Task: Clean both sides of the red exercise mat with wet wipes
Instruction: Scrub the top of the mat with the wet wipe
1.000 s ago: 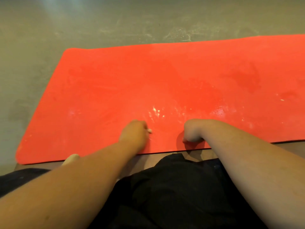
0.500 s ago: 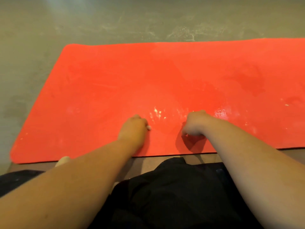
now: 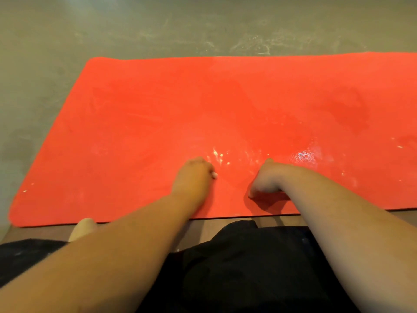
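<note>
The red exercise mat (image 3: 146, 123) lies flat on the grey floor and runs out of view on the right. My left hand (image 3: 194, 177) rests curled on the mat near its front edge. A small white bit of wet wipe (image 3: 214, 175) peeks out at the fingertips. My right hand (image 3: 266, 179) sits beside it to the right, wrist bent and fingers curled down onto the mat. I see nothing held in it, and its fingertips are hidden underneath. White specks (image 3: 217, 154) dot the mat between the hands.
A shiny wet patch (image 3: 304, 155) glistens on the mat right of my right hand. Dusty grey floor (image 3: 158, 30) surrounds the mat. My black clothing (image 3: 237, 267) fills the bottom, and a pale foot (image 3: 82, 227) shows by the mat's front edge.
My left hand has slid a little further onto the mat. My right hand went forward, then came back toward the front edge. The view shifted slightly.
</note>
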Action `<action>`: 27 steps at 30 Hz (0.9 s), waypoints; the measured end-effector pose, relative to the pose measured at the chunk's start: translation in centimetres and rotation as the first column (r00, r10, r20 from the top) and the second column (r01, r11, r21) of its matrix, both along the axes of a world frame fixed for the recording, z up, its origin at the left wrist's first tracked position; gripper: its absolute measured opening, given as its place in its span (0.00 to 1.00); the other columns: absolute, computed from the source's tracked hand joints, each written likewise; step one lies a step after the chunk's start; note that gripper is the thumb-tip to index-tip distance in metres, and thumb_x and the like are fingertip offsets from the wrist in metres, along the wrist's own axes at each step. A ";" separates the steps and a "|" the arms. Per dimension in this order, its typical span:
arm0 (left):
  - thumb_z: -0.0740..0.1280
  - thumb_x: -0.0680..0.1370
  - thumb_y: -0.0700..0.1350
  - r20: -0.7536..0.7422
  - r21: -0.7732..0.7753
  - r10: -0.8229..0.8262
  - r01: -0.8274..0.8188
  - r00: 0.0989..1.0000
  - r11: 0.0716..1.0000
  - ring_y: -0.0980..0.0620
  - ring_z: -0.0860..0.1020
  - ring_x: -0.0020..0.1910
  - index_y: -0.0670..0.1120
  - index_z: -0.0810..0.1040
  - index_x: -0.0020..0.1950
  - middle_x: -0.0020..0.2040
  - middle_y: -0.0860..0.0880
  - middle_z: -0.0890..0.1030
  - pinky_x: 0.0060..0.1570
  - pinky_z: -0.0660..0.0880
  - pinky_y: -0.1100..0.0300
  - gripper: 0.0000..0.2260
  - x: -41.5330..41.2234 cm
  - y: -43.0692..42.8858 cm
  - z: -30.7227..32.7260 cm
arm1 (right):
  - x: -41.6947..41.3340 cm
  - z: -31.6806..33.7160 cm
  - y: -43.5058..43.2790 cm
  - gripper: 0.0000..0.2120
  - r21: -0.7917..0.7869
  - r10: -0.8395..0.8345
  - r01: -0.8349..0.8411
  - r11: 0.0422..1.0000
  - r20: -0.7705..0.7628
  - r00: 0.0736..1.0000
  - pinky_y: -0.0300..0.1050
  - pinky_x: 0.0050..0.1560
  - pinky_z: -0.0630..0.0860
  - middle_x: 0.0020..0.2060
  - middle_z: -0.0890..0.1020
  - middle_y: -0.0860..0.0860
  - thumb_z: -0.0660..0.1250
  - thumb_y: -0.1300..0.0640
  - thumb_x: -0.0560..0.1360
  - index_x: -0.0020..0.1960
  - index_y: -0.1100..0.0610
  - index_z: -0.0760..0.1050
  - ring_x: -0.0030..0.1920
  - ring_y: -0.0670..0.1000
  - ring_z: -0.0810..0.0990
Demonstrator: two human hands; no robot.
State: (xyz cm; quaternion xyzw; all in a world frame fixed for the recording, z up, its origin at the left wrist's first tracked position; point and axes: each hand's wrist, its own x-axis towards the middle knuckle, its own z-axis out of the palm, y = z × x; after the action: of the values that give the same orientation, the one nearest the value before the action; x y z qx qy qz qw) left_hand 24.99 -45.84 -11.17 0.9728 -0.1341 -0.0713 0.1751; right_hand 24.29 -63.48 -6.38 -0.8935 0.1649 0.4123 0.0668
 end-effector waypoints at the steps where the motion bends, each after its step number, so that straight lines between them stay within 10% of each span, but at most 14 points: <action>1: 0.63 0.80 0.44 -0.029 -0.022 -0.125 0.124 0.992 0.992 0.46 0.75 0.56 0.46 0.82 0.56 0.55 0.46 0.78 0.53 0.69 0.57 0.10 -1.1 -1.6 0.0 | 0.0 -0.1 0.1 0.41 -0.014 0.020 -0.021 1.000 -0.014 1.000 0.57 0.66 0.67 0.73 0.64 0.58 0.69 0.46 0.72 0.74 0.61 0.53 0.65 0.62 0.72; 5: 0.63 0.80 0.44 -0.004 0.000 -0.414 0.414 0.910 0.910 0.48 0.75 0.56 0.47 0.82 0.55 0.55 0.48 0.79 0.54 0.68 0.58 0.09 0.0 -1.8 0.0 | 0.0 -0.8 0.2 0.54 -0.123 0.025 -0.026 0.992 -0.004 1.000 0.59 0.70 0.62 0.74 0.56 0.65 0.68 0.40 0.70 0.75 0.63 0.35 0.72 0.68 0.59; 9: 0.65 0.77 0.39 0.143 -0.029 -0.021 0.026 0.989 0.999 0.43 0.76 0.55 0.46 0.84 0.50 0.51 0.44 0.81 0.54 0.67 0.57 0.08 5.0 2.6 -0.8 | 0.3 -1.7 0.1 0.59 -0.083 -0.081 0.079 0.993 -0.019 0.997 0.62 0.70 0.61 0.71 0.37 0.72 0.71 0.42 0.68 0.72 0.51 0.24 0.72 0.73 0.50; 16: 0.63 0.80 0.46 0.069 -0.073 -0.311 0.316 0.948 0.946 0.48 0.75 0.55 0.49 0.83 0.55 0.53 0.49 0.78 0.52 0.69 0.57 0.10 1.5 -0.7 -0.8 | 1.7 -3.0 0.2 0.62 -0.121 -0.098 0.092 0.988 -0.045 0.994 0.66 0.69 0.60 0.69 0.37 0.75 0.73 0.41 0.67 0.71 0.52 0.21 0.70 0.77 0.50; 22: 0.66 0.77 0.40 0.142 -0.078 -0.004 0.015 0.990 0.997 0.41 0.76 0.54 0.45 0.84 0.52 0.50 0.43 0.79 0.52 0.69 0.54 0.09 5.9 0.7 -1.6 | 2.0 -3.5 0.3 0.62 -0.140 -0.086 0.078 0.987 -0.051 0.995 0.66 0.68 0.60 0.69 0.35 0.75 0.73 0.42 0.67 0.70 0.52 0.21 0.69 0.78 0.52; 27: 0.62 0.79 0.41 0.088 0.005 -0.252 0.252 0.964 0.968 0.46 0.74 0.56 0.48 0.83 0.55 0.53 0.47 0.77 0.53 0.68 0.57 0.11 1.5 0.5 -0.8 | 2.7 -4.2 0.5 0.64 -0.163 -0.062 0.049 0.985 -0.076 0.995 0.67 0.68 0.59 0.70 0.41 0.75 0.73 0.41 0.67 0.68 0.54 0.18 0.69 0.79 0.50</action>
State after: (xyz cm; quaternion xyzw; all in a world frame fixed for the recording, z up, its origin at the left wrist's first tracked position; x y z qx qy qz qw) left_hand 26.49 -45.31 -11.96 0.9495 -0.2645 -0.0497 0.1614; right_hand 26.98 -62.97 -10.63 -0.8735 0.2251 0.4317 -0.0006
